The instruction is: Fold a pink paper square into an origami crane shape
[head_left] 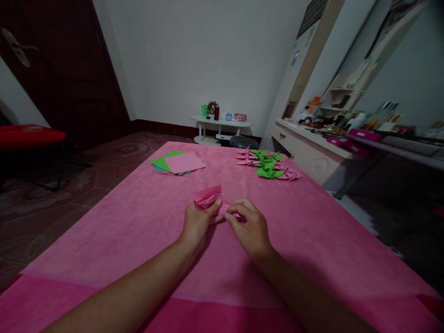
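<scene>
Over the tabletop, the fingers of our left hand grasp the folded pink paper; those of our right hand pinch its right end. Coloured sheets lie far left, paper birds far right.

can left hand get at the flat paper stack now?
Probably: only pink cloth lies between the left hand and the paper stack, though that hand holds a folded pink paper it may need to release.
</scene>
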Motion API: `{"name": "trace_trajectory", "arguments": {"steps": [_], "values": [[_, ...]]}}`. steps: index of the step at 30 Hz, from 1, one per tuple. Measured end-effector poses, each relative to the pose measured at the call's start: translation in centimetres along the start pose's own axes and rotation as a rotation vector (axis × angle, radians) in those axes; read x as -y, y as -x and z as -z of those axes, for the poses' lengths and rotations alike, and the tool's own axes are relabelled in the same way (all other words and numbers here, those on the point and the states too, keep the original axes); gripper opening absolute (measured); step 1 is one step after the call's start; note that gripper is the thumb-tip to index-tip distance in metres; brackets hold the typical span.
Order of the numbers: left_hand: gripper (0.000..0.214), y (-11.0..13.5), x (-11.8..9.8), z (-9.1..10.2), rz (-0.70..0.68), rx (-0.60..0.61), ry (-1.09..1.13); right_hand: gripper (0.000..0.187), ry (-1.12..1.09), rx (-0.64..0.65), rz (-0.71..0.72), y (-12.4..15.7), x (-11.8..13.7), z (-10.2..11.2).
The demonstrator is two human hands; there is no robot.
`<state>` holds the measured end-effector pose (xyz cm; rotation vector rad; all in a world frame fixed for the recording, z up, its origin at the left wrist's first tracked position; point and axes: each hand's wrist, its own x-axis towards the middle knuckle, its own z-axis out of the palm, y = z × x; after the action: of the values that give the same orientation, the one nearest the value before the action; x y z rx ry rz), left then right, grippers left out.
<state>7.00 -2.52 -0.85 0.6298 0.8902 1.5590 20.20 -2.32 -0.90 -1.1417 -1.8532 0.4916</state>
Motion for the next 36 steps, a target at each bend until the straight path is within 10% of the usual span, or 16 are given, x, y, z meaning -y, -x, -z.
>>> {"name": "trace_trajectory", "arguments": {"steps": [24, 36], "values": [[0.034, 0.0, 0.0, -0.2, 0.008, -0.049, 0.073, 0.018, -0.281, -0.178, -0.309, 0.1, -1.0, -0.5], [0.033, 0.0, -0.5, -0.3, 0.083, -0.054, 0.028, 0.039, -0.379, -0.066, -0.301, 0.3, -0.6, -0.2]]}}
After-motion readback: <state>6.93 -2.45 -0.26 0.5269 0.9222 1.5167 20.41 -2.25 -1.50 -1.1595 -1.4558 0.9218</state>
